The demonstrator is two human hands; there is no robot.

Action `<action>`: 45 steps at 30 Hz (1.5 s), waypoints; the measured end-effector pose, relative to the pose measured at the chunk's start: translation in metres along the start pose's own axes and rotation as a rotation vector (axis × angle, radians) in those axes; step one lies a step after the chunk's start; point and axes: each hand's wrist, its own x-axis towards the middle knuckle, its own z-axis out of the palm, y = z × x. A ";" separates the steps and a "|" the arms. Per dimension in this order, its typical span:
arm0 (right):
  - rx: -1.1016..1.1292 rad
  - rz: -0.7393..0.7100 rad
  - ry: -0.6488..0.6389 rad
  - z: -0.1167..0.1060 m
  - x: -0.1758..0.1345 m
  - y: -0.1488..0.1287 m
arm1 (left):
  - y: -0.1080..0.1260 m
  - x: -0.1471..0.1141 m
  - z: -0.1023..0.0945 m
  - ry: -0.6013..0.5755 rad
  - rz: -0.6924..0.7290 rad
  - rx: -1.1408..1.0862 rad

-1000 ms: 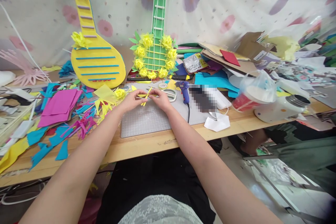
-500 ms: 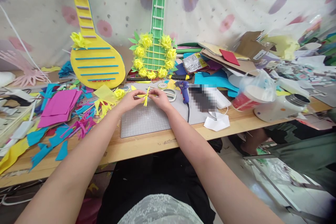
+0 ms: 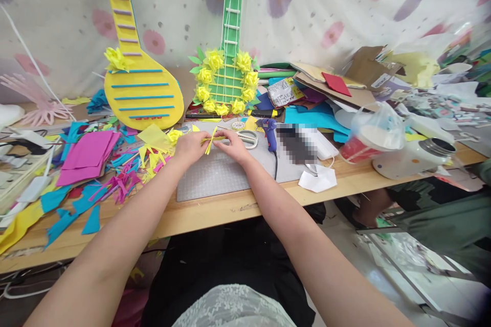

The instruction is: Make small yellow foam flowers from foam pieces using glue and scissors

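Note:
Above a grey cutting mat [image 3: 215, 179], my left hand [image 3: 192, 147] and my right hand [image 3: 233, 147] meet over a small yellow paper piece [image 3: 210, 143] with narrow, folded-looking edges. Both hands pinch it between thumb and fingers, one from each side. White-handled scissors [image 3: 249, 139] lie just past my right hand, partly hidden. A blue glue gun [image 3: 269, 135] rests farther right on the mat. Yellow paper scraps and a yellow paper flower [image 3: 174, 136] lie left of my left hand.
A yellow paper lute shape [image 3: 143, 92] and a green one with yellow flowers [image 3: 230, 69] lean at the back. Magenta sheets [image 3: 88, 156] and blue scraps cover the left. A red-and-white bucket [image 3: 362, 145] and white jar [image 3: 412, 158] stand right. Another person's leg [image 3: 372, 208] shows below.
My left hand has turned slightly, its back now showing more. The yellow piece has tilted and shifted a little left. My right fingers have spread slightly.

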 end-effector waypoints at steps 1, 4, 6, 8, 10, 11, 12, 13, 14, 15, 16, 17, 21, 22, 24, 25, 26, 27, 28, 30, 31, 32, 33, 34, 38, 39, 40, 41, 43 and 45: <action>-0.021 -0.011 0.001 0.000 0.000 0.000 | 0.000 0.000 0.000 0.008 -0.008 0.007; -0.056 -0.037 -0.014 0.001 -0.001 0.000 | 0.002 -0.001 -0.001 0.028 -0.030 0.018; -0.061 -0.040 -0.028 0.001 -0.001 0.001 | 0.003 -0.001 0.000 0.037 -0.036 0.030; -0.058 -0.035 -0.037 0.002 -0.001 0.002 | 0.004 -0.001 0.001 0.052 -0.039 0.044; -0.054 -0.028 -0.041 0.003 -0.001 0.003 | 0.004 -0.001 0.003 0.067 -0.042 0.060; -0.056 -0.023 -0.045 0.004 -0.001 0.003 | 0.004 -0.001 0.004 0.072 -0.043 0.067; -0.063 -0.018 -0.050 0.004 -0.001 0.004 | 0.004 -0.001 0.005 0.076 -0.043 0.073; -0.073 -0.011 -0.054 0.005 -0.001 0.004 | 0.004 -0.001 0.006 0.079 -0.041 0.079; -0.083 -0.005 -0.058 0.006 -0.002 0.004 | 0.004 -0.002 0.007 0.081 -0.036 0.084; -0.091 0.000 -0.060 0.006 -0.002 0.004 | 0.004 -0.002 0.008 0.081 -0.029 0.090; -0.095 0.004 -0.059 0.007 -0.002 0.004 | 0.004 -0.002 0.009 0.082 -0.021 0.096; -0.097 0.008 -0.057 0.007 -0.002 0.003 | 0.005 -0.003 0.009 0.081 -0.012 0.101; -0.108 0.026 -0.058 0.007 -0.002 0.002 | 0.005 -0.003 0.009 0.064 0.001 0.107; -0.114 0.031 -0.060 0.007 -0.002 0.002 | 0.005 -0.003 0.008 0.058 0.001 0.107; -0.132 0.036 -0.062 0.007 -0.003 0.000 | 0.006 -0.003 0.007 0.052 -0.002 0.109; -0.145 0.036 -0.061 0.007 -0.003 0.000 | 0.007 -0.004 0.007 0.053 -0.005 0.110; -0.162 0.031 -0.058 0.007 -0.003 -0.001 | 0.007 -0.004 0.007 0.053 -0.007 0.110; -0.181 0.022 -0.051 0.007 -0.004 -0.001 | 0.008 -0.004 0.007 0.053 -0.010 0.109; -0.203 0.007 -0.042 0.007 -0.004 -0.001 | 0.009 -0.004 0.007 0.051 -0.013 0.105; -0.250 -0.022 -0.026 0.007 -0.004 -0.002 | 0.010 -0.005 0.008 0.040 -0.021 0.096; -0.274 -0.033 -0.022 0.006 -0.004 -0.002 | 0.010 -0.005 0.008 0.034 -0.027 0.086; -0.299 -0.041 -0.024 0.005 -0.004 -0.002 | 0.010 -0.005 0.007 0.026 -0.033 0.073; -0.324 -0.044 -0.032 0.004 -0.004 -0.003 | 0.009 -0.005 0.007 0.014 -0.037 0.058; -0.349 -0.046 -0.045 0.003 -0.003 -0.003 | 0.007 -0.004 0.006 -0.003 -0.034 0.041; -0.443 -0.073 -0.118 -0.001 0.000 -0.005 | 0.000 -0.004 0.003 -0.081 0.031 0.020; -0.461 -0.084 -0.135 -0.001 0.000 -0.005 | -0.001 -0.004 0.003 -0.097 0.059 0.032; -0.477 -0.096 -0.152 -0.002 0.000 -0.005 | -0.002 -0.004 0.002 -0.110 0.089 0.047; -0.491 -0.107 -0.167 -0.002 0.000 -0.005 | -0.002 -0.003 0.002 -0.118 0.118 0.063; -0.508 -0.130 -0.192 -0.002 -0.001 -0.005 | -0.003 -0.004 0.003 -0.121 0.155 0.093; -0.512 -0.154 -0.205 -0.002 -0.002 -0.005 | -0.003 -0.004 0.004 -0.109 0.154 0.114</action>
